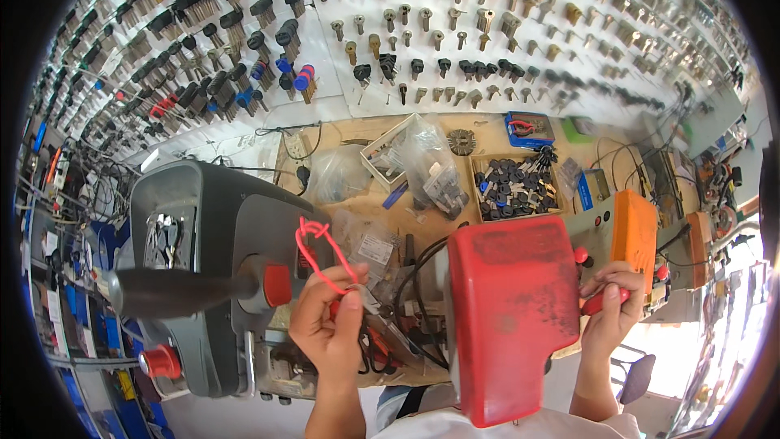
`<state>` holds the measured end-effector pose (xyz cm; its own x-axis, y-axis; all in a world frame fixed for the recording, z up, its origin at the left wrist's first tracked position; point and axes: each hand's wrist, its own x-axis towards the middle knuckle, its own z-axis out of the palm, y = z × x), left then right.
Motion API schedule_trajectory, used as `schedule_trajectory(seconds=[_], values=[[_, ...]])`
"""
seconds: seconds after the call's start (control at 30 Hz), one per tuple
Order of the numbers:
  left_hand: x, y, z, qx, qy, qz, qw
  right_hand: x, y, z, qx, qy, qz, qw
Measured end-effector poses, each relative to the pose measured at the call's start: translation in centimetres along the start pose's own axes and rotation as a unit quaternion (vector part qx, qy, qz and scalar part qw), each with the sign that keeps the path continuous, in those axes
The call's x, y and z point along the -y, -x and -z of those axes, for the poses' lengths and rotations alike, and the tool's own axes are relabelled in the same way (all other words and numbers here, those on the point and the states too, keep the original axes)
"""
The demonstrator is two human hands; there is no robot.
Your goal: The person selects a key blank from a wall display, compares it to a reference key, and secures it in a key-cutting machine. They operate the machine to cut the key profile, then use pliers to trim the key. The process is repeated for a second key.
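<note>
My left hand (329,321) is closed in a pinch on a bright red cord (312,232), whose knotted loop stands up above the fingers. A small metal piece shows beside the thumb, but I cannot make out what it is. My right hand (609,309) is wrapped round a red handle (600,302) at the right side of the red machine housing (516,301). That worn, boxy housing lies between my two hands. To the left of my left hand is a grey machine (207,219) with a black lever (179,293) and a red knob (161,362).
Behind, a wall of hanging keys (439,36) rises. The wooden bench carries a box of black-headed keys (520,187), plastic bags (435,167), a blue box (530,128) and black cables (418,276). An orange machine part (634,232) stands beyond my right hand.
</note>
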<state>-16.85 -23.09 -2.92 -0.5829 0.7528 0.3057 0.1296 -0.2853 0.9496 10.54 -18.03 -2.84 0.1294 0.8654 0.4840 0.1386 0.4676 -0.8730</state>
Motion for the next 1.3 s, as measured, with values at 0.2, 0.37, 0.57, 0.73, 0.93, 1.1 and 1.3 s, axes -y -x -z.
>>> schedule_trajectory(seconds=[0.2,0.37,0.57,0.73,0.93,1.1,1.3], values=[[0.7,-2.7,0.0,0.095,-0.004,-0.068,0.993,-0.2,0.1,-0.8,-0.059,0.057,0.01,0.997],[0.4,-2.7,0.3,0.08,0.035,-0.07,0.994,0.0,0.0,-0.9,-0.088,0.139,0.008,0.986],[1.6,-3.5,-0.5,0.383,0.237,0.049,0.891,-0.3,0.4,-2.5,-0.192,0.137,-0.01,0.972],[4.9,-1.5,-2.6,0.272,0.257,0.085,0.923,-1.2,0.9,-2.4,-0.23,0.117,-0.006,0.966],[6.2,-1.9,-3.0,0.223,0.252,0.124,0.933,-1.2,1.5,-1.8,-0.197,0.078,-0.011,0.977],[6.7,-2.1,-2.7,0.201,0.214,0.111,0.949,1.4,-0.1,2.4,-0.074,0.422,0.081,0.9],[6.3,-1.8,-1.7,0.2,0.167,0.101,0.96,6.3,-11.5,-6.2,0.204,0.324,0.087,0.92]])
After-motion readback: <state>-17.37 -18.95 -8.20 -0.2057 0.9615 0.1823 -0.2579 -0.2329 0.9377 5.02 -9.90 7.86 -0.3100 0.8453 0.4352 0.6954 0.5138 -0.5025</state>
